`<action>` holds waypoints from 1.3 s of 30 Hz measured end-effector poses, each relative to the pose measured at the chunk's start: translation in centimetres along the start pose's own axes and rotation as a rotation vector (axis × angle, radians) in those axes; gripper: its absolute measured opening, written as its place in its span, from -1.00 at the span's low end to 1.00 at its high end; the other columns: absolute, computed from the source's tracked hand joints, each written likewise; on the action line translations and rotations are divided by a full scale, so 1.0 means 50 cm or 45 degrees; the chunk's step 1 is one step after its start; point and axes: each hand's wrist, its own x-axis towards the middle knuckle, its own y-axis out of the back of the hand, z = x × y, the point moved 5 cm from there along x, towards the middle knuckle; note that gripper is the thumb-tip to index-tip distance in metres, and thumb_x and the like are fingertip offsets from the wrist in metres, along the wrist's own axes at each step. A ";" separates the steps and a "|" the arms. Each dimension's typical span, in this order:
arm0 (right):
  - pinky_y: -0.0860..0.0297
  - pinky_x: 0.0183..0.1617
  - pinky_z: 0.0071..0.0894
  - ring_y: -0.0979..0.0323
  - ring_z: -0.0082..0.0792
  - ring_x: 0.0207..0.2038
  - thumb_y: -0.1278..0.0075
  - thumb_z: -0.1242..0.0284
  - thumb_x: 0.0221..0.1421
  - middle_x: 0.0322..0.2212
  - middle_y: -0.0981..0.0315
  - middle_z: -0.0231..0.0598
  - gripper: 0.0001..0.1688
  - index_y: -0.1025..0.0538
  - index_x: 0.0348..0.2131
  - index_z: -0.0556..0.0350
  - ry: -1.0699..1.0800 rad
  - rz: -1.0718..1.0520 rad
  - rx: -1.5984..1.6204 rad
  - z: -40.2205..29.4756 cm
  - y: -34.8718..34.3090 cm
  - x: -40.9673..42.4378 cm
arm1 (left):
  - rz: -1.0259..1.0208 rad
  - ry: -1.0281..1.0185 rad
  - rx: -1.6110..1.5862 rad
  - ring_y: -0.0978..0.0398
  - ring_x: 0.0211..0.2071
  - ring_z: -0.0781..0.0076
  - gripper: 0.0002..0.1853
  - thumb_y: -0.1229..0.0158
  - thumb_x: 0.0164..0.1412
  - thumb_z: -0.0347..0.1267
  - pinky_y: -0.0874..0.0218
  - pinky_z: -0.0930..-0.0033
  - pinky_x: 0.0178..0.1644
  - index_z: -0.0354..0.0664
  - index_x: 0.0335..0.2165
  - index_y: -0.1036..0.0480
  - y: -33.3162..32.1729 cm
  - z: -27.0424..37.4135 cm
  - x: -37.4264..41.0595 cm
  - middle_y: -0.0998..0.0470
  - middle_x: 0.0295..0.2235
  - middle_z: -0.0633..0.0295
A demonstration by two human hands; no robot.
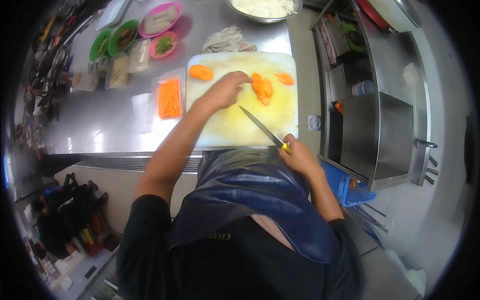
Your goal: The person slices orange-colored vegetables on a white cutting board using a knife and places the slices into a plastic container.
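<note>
My right hand (299,154) grips the yellow handle of a kitchen knife (261,127) at the near right corner of a white cutting board (225,131). The blade points away to the left, over the board's stained surface. My left hand (228,89) reaches across the board, its index finger beside a small overlapping group of carrot slices (262,88). Whether that fingertip touches them I cannot tell. A thick carrot chunk (201,72) lies at the far left of the board, and thin carrot pieces (284,78) lie at the far right.
Left of the board stands a plastic tub of carrot strips (169,99). Food-filled bowls and tubs, including a pink bowl (163,44), line the far left. A crumpled cloth (228,40) and a metal bowl (264,9) sit beyond. Right is a steel sink (393,138); a person (56,225) is at lower left.
</note>
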 end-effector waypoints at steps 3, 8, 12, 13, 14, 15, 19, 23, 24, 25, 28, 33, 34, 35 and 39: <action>-0.39 -0.09 0.07 -0.52 0.26 -0.19 -0.16 0.27 0.16 -0.32 -0.55 0.24 -0.59 -0.43 -0.09 0.08 -0.013 0.019 0.040 0.039 0.013 -0.019 | 0.027 -0.291 0.326 -0.42 0.15 -0.01 -0.46 -0.13 0.07 -0.71 -0.25 0.10 0.26 -0.21 0.06 -0.51 -0.061 0.010 0.067 -0.50 0.10 0.03; -0.40 -0.08 0.06 -0.53 0.22 -0.17 -0.20 0.27 0.13 -0.29 -0.57 0.18 -0.59 -0.44 -0.11 0.08 -0.120 0.033 0.009 0.072 0.025 -0.052 | -0.258 -0.180 0.278 -0.48 0.04 0.10 -0.58 -0.23 0.05 -0.63 -0.34 0.20 0.13 -0.16 -0.07 -0.63 -0.063 -0.039 0.113 -0.60 -0.03 0.18; -0.41 -0.07 0.03 -0.54 0.18 -0.15 -0.21 0.28 0.12 -0.29 -0.58 0.12 -0.61 -0.44 -0.15 0.05 -0.194 0.066 0.175 0.095 0.005 -0.066 | -0.171 -0.245 0.265 -0.52 -0.02 0.14 -0.69 -0.32 0.06 -0.52 -0.36 0.20 0.06 -0.15 -0.16 -0.66 -0.068 -0.049 0.074 -0.63 -0.13 0.20; -0.41 -0.07 0.03 -0.54 0.18 -0.16 -0.21 0.28 0.11 -0.30 -0.58 0.12 -0.62 -0.45 -0.15 0.05 -0.210 0.077 0.185 0.096 0.002 -0.069 | -0.172 -0.246 0.256 -0.53 -0.03 0.14 -0.71 -0.33 0.07 -0.50 -0.37 0.19 0.05 -0.14 -0.16 -0.67 -0.067 -0.047 0.064 -0.64 -0.14 0.20; -0.41 -0.08 0.03 -0.54 0.18 -0.16 -0.21 0.28 0.11 -0.30 -0.58 0.11 -0.63 -0.45 -0.16 0.04 -0.225 0.086 0.193 0.094 0.002 -0.072 | -0.200 -0.216 0.244 -0.53 -0.04 0.15 -0.70 -0.34 0.06 -0.49 -0.37 0.19 0.05 -0.14 -0.17 -0.67 -0.063 -0.051 0.054 -0.64 -0.15 0.19; -0.41 -0.08 0.02 -0.54 0.17 -0.17 -0.21 0.28 0.11 -0.30 -0.58 0.10 -0.63 -0.45 -0.17 0.04 -0.244 0.095 0.197 0.094 0.004 -0.077 | -0.227 -0.187 0.226 -0.53 -0.05 0.16 -0.70 -0.36 0.05 -0.49 -0.37 0.19 0.04 -0.14 -0.17 -0.67 -0.057 -0.050 0.044 -0.64 -0.16 0.19; -0.41 -0.10 0.04 -0.53 0.19 -0.17 -0.21 0.26 0.12 -0.32 -0.57 0.11 -0.63 -0.45 -0.18 0.05 -0.251 0.091 0.255 0.096 0.008 -0.087 | -0.410 0.235 -0.064 -0.55 -0.12 0.17 -0.67 -0.40 0.00 -0.49 -0.37 0.20 0.00 -0.16 -0.17 -0.66 -0.018 -0.088 -0.004 -0.64 -0.22 0.17; -0.40 -0.12 0.11 -0.52 0.26 -0.19 -0.17 0.26 0.15 -0.33 -0.57 0.16 -0.64 -0.43 -0.17 0.08 -0.167 0.113 0.206 0.074 0.004 -0.075 | -0.377 0.131 0.004 -0.50 -0.10 0.14 -0.64 -0.42 -0.03 -0.50 -0.33 0.19 0.05 -0.20 -0.16 -0.65 0.001 -0.094 -0.051 -0.59 -0.20 0.15; -0.40 -0.12 0.14 -0.52 0.29 -0.20 -0.16 0.27 0.16 -0.33 -0.57 0.18 -0.64 -0.43 -0.16 0.09 -0.134 0.135 0.165 0.061 0.009 -0.067 | -0.243 0.016 0.083 -0.48 -0.08 0.13 -0.62 -0.43 -0.04 -0.50 -0.32 0.19 0.06 -0.21 -0.16 -0.66 0.002 -0.078 -0.053 -0.58 -0.18 0.14; -0.40 -0.13 0.16 -0.52 0.30 -0.21 -0.14 0.28 0.17 -0.34 -0.57 0.21 -0.64 -0.42 -0.15 0.10 -0.094 0.145 0.119 0.049 0.001 -0.054 | -0.107 -0.098 0.163 -0.46 -0.07 0.11 -0.61 -0.43 -0.05 -0.50 -0.31 0.19 0.07 -0.22 -0.15 -0.66 0.004 -0.062 -0.058 -0.57 -0.16 0.13; -0.41 -0.14 0.21 -0.52 0.33 -0.23 -0.09 0.30 0.20 -0.35 -0.55 0.26 -0.65 -0.39 -0.12 0.13 0.006 0.186 0.014 0.010 -0.022 -0.010 | 0.087 0.036 0.160 -0.44 -0.03 0.05 -0.68 -0.41 0.00 -0.48 -0.29 0.15 0.10 -0.26 -0.20 -0.61 0.005 -0.066 -0.100 -0.54 -0.12 0.11; -0.42 -0.16 0.21 -0.51 0.30 -0.27 -0.03 0.34 0.25 -0.39 -0.53 0.24 -0.70 -0.38 -0.15 0.19 0.180 0.263 -0.139 -0.063 -0.021 0.060 | 0.280 -0.138 0.212 -0.46 -0.06 0.06 -0.78 -0.35 0.02 -0.54 -0.34 0.14 0.05 -0.28 -0.28 -0.56 -0.029 -0.063 -0.149 -0.55 -0.16 0.12; -0.42 -0.16 0.20 -0.52 0.29 -0.28 -0.01 0.35 0.27 -0.40 -0.53 0.22 -0.72 -0.38 -0.16 0.20 0.255 0.284 -0.163 -0.076 -0.020 0.076 | 0.282 -0.172 0.227 -0.47 -0.07 0.06 -0.78 -0.32 0.02 -0.56 -0.35 0.15 0.03 -0.29 -0.28 -0.55 -0.038 -0.059 -0.148 -0.56 -0.17 0.12; -0.43 -0.17 0.19 -0.52 0.27 -0.28 0.01 0.35 0.29 -0.41 -0.52 0.21 -0.73 -0.38 -0.18 0.22 0.330 0.303 -0.187 -0.088 -0.021 0.094 | 0.285 -0.207 0.243 -0.47 -0.08 0.06 -0.78 -0.28 0.02 -0.58 -0.36 0.15 0.01 -0.30 -0.27 -0.55 -0.043 -0.057 -0.148 -0.56 -0.18 0.12; -0.46 -0.20 0.15 -0.54 0.22 -0.32 0.08 0.35 0.34 -0.42 -0.51 0.17 -0.75 -0.40 -0.22 0.22 0.505 0.250 -0.241 -0.119 -0.034 0.160 | 0.377 -0.306 0.294 -0.49 -0.08 0.06 -0.74 -0.17 -0.03 -0.65 -0.39 0.17 -0.01 -0.31 -0.27 -0.55 -0.063 -0.072 -0.168 -0.57 -0.18 0.12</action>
